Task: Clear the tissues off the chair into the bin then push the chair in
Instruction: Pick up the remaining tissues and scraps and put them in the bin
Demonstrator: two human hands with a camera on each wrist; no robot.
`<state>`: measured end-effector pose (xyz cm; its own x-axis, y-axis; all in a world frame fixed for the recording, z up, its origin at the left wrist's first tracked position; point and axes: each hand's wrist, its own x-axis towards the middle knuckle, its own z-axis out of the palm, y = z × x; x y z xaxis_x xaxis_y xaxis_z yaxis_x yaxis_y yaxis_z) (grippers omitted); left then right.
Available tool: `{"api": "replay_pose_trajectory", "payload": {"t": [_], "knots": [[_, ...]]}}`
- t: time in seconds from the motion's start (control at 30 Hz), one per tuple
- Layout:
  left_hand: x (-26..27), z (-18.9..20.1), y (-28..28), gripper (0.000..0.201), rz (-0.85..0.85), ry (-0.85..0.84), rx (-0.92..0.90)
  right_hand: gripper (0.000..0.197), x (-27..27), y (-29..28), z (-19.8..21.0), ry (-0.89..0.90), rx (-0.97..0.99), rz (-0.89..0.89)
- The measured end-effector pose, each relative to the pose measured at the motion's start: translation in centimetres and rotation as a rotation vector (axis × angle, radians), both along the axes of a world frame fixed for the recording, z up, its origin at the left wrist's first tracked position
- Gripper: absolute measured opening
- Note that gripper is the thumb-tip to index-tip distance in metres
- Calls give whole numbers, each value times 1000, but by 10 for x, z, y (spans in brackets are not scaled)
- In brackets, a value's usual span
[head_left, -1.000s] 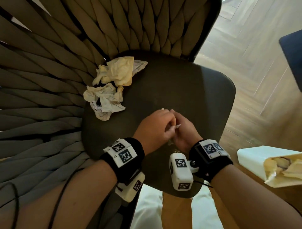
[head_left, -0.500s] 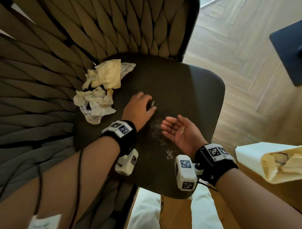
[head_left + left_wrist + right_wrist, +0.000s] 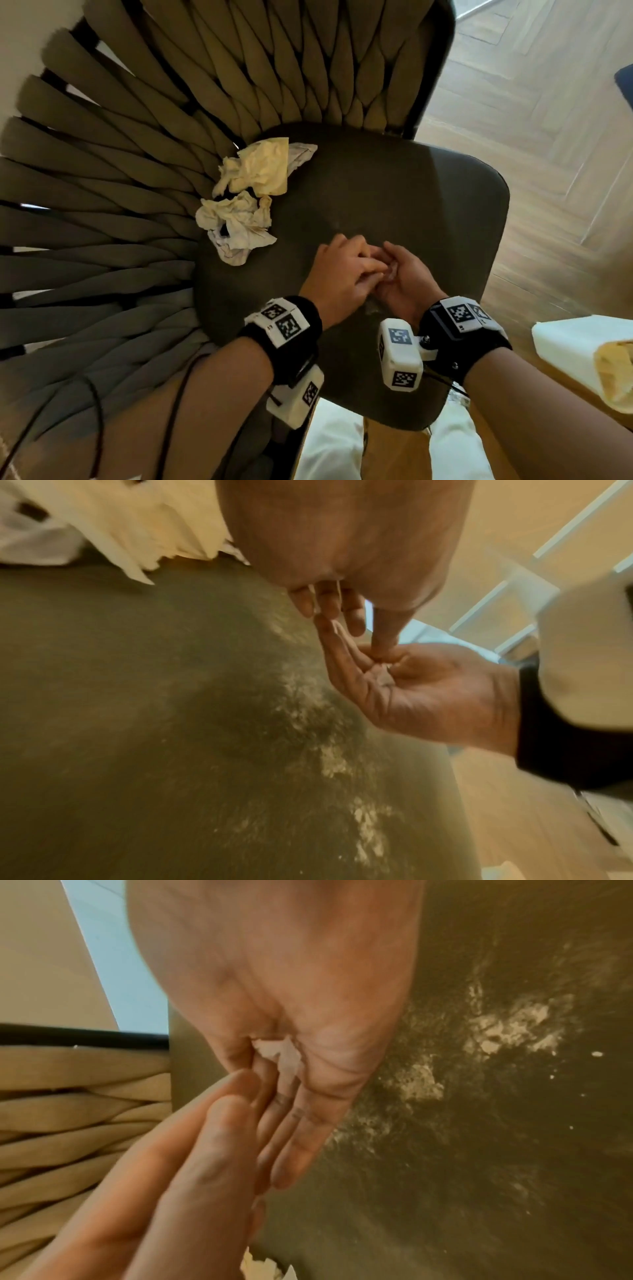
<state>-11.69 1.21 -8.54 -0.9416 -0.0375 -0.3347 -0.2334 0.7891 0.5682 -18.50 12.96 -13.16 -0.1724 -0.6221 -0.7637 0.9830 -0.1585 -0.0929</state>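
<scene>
Two crumpled tissues lie at the back left of the dark chair seat [image 3: 428, 205]: a yellowish tissue [image 3: 257, 168] and, just in front of it, a white tissue [image 3: 236, 222]. Over the middle of the seat my right hand [image 3: 404, 277] is palm up, with small white tissue scraps [image 3: 281, 1053] lying in the palm [image 3: 382, 679]. My left hand [image 3: 346, 270] lays its straight fingers [image 3: 219, 1123] across the right hand's fingers, one fingertip [image 3: 383, 642] touching the palm. The white bin [image 3: 579, 342] stands on the floor to the right, with tissue inside.
White dust and crumbs [image 3: 329, 756] streak the seat below the hands. The woven chair back [image 3: 137, 171] wraps round the left and far sides. Wooden floor [image 3: 548, 137] lies to the right. My white-clad legs [image 3: 329, 445] are at the seat's near edge.
Half a second ago my left hand was out on the seat pinching a scrap, apart from the upturned right hand. It has come back and now rests on the right palm.
</scene>
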Motion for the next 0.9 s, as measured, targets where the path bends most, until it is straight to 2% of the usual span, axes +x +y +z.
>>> {"api": "replay_pose_trajectory", "payload": {"t": [0.1, 0.17, 0.27, 0.33, 0.4, 0.47, 0.53, 0.6, 0.7, 0.8, 0.9], "knots": [[13, 9, -24, 26, 216, 28, 45, 38, 5, -12, 0, 2, 142, 49], [22, 15, -52, 32, 408, 51, -106, 38, 7, -17, 1, 24, 197, 104], [30, 14, -105, 66, 697, -19, -366, 46, 4, -25, 7, 77, 126, 175], [30, 2, -129, 88, 768, -168, -337, 51, 0, -34, 12, 171, 177, 270], [28, -20, -141, 100, 763, -297, -288, 50, -4, -45, 17, 264, 273, 362], [26, -40, -145, 100, 774, -368, -273, 50, -7, -55, 19, 324, 347, 429], [27, -52, -140, 89, 781, -399, -280, 50, -8, -64, 20, 361, 405, 485], [29, -57, -134, 68, 733, -362, -302, 51, -5, -71, 20, 370, 461, 543], [35, -51, -122, 44, 707, -305, -226, 49, 2, -78, 22, 340, 518, 593], [43, -36, -112, 35, 668, -272, -117, 46, 11, -83, 22, 330, 532, 623], [43, -11, -91, 37, 431, -187, -75, 47, 16, -85, 23, 326, 543, 614]]}}
